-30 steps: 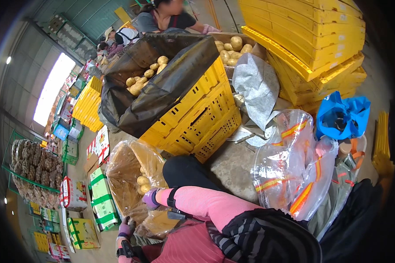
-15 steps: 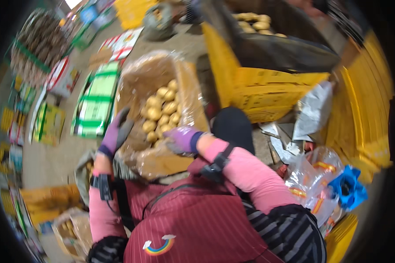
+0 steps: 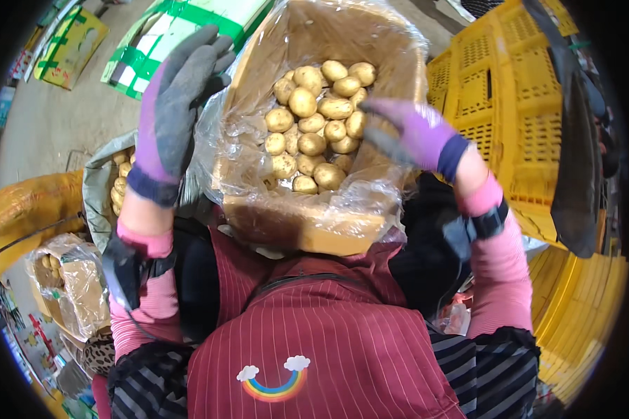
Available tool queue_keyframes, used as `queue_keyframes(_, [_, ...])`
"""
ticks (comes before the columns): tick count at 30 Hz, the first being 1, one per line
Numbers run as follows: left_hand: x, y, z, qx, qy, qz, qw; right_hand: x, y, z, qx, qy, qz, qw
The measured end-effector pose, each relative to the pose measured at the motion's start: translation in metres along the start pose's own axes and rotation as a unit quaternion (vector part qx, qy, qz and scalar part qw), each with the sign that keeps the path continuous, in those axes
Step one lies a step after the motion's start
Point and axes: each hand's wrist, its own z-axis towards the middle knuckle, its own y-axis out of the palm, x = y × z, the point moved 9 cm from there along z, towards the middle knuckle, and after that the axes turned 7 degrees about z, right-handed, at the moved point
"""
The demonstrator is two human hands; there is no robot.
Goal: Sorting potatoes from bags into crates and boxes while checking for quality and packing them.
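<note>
A cardboard box (image 3: 307, 241) lined with clear plastic film (image 3: 258, 77) stands right in front of me, with several pale yellow potatoes (image 3: 302, 103) heaped inside. My left hand (image 3: 182, 105), in a purple and grey glove, is raised beside the box's left edge. Its fingers stretch out and hold nothing. My right hand (image 3: 416, 133), gloved the same way and slightly blurred, reaches over the box's right side. Its fingers are apart close to the potatoes, and nothing shows between them; whether they touch a potato I cannot tell.
Yellow plastic crates (image 3: 500, 105) with a dark liner (image 3: 576, 140) stand on the right. A green and white carton (image 3: 182, 42) lies beyond my left hand. At left are a grey-green sack (image 3: 98, 188) of potatoes and a smaller film-lined carton (image 3: 87, 293).
My view has turned, bringing the potato box up and closer to the middle. My left hand has come up off the box's edge. My right hand has shifted from the near end to the right side.
</note>
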Motion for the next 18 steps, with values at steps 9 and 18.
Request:
queue_keyframes(9, [0.028, -0.026, -0.006, 0.033, 0.125, 0.18, 0.975, 0.132, 0.156, 0.202, -0.179, 0.113, 0.024, 0.977])
queue_keyframes(18, [0.006, -0.053, -0.008, 0.041, 0.069, 0.118, 0.99, 0.139, 0.219, 0.223, 0.001, 0.145, 0.042, 0.989])
